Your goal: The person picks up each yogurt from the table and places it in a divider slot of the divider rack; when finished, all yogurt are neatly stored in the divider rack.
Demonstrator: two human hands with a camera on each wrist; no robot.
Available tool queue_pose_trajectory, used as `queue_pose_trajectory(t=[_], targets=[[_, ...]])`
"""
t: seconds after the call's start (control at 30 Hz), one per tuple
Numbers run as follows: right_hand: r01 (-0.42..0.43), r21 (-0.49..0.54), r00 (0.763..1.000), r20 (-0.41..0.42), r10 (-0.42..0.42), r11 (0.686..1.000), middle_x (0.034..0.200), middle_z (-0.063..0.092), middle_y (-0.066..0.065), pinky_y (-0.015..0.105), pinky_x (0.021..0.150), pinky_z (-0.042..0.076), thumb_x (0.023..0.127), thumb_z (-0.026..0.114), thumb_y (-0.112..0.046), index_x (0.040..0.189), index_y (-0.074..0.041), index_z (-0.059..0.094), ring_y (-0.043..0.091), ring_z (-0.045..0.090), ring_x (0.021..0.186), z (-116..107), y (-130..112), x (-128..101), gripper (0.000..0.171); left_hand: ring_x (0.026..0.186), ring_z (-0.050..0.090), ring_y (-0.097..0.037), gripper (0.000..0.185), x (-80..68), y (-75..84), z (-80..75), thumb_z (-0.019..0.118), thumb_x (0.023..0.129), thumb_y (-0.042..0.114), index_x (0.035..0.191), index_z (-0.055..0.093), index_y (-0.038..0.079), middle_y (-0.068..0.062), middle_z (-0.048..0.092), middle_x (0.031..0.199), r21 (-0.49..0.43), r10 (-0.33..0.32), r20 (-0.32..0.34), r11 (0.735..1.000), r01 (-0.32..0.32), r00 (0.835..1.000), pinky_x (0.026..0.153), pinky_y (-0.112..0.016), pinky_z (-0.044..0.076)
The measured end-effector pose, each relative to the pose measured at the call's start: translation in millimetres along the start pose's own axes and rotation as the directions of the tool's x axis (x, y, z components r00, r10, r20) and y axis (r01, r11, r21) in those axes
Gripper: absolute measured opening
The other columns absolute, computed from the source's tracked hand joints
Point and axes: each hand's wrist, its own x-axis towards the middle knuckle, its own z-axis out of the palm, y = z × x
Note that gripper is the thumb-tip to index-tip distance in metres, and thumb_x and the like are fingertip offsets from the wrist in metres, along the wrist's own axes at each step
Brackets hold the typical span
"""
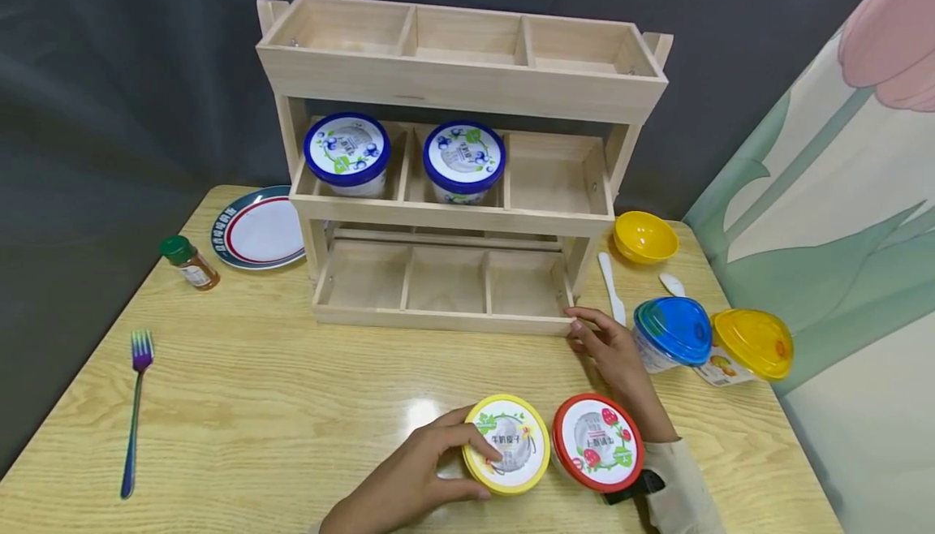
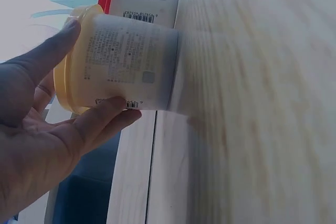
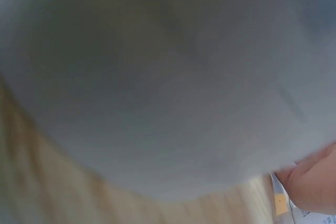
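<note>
At the bottom centre of the frame, the left hand (image 1: 409,481) curls its fingers and thumb around a yellow-lidded tub (image 1: 507,442) standing on the surface (image 1: 292,388). Just right of it sits one red-lidded tub (image 1: 597,441). The right hand (image 1: 609,349), fingers relaxed, touches the wooden rack (image 1: 453,193), which holds two blue-lidded tubs (image 1: 346,151).

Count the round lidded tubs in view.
4: two blue-lidded tubs in the wooden rack's middle tier; yellow-lidded tub in the left hand; red-lidded tub beside it.
</note>
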Motion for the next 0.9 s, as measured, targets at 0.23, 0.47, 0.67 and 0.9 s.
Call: queue_pose_trajectory(t=[0.23,0.47,0.67,0.9], targets=[[-0.001,-0.007,1.0,0.0,0.001,1.0,0.126,0.069,0.007,0.021,0.09,0.059,0.114,0.057,-0.011,0.145,0.004,0.063,0.01,0.071,0.101,0.1,0.1,-0.7,0.035,0.148,0.05,-0.029,0.027,-2.2,0.8,-4.4,0.09,0.089,0.022,0.114,0.081,0.028,-0.007,0.052,0.163,0.002,0.008,0.003,1.0,-0.008,1.0,0.12,-0.034,0.043],[-0.005,0.008,1.0,0.0,0.005,1.0,0.123,0.068,0.0,0.021,0.09,0.059,0.115,0.057,-0.011,0.146,0.005,0.062,0.009,0.071,0.1,-0.3,0.6,-1.0,0.035,0.152,0.048,-0.026,0.028,-12.7,5.0,-18.7,0.09,0.087,0.024,0.112,0.08,0.034,0.0,0.047,0.167,0.119,0.098,0.039,0.988,-0.102,0.994,0.118,-0.038,0.046],[0.001,0.026,1.0,0.004,-0.001,1.0,0.122,0.069,-0.003,0.022,0.09,0.059,0.114,0.057,-0.011,0.145,0.006,0.061,0.008,0.071,0.101,-0.5,0.8,-1.2,0.036,0.153,0.047,-0.024,0.018,-22.6,10.2,-31.2,0.083,0.094,0.033,0.111,0.079,0.03,-0.004,0.047,0.169,0.167,0.239,0.089,0.954,-0.251,0.967,0.116,-0.036,0.048],[-0.009,0.024,1.0,0.007,0.009,1.0,0.125,0.068,-0.001,0.022,0.09,0.059,0.114,0.057,-0.012,0.145,0.006,0.061,0.01,0.071,0.102,-1.6,-0.6,-1.7,0.036,0.155,0.044,-0.026,0.017,-34.0,23.5,-51.5,0.078,0.099,0.037,0.115,0.078,0.035,0.0,0.042,0.172,0.166,0.19,0.1,0.965,-0.205,0.977,0.118,-0.034,0.045]])
